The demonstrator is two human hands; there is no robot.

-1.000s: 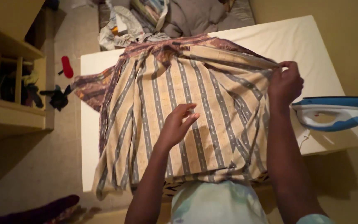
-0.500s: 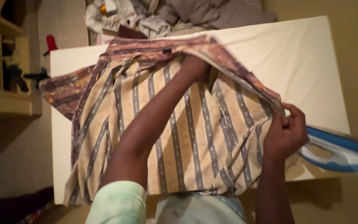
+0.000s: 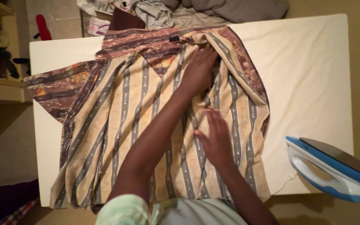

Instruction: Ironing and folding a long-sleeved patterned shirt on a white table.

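The striped shirt (image 3: 146, 125) lay spread over the white padded table (image 3: 313, 83), centre-left of the frame. The left hand (image 3: 198, 71) and the right hand (image 3: 215, 139) both pressed flat on it, open, gripping nothing. The iron (image 3: 330, 168) stood at the lower right edge; a pulled cloth could probably knock it off.

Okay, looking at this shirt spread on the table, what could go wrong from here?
The iron stands at the edge of the white table, partly overhanging, so a bump might tip it off. Both the left hand and right hand press the striped shirt, whose folds near the collar could get flattened into creases.
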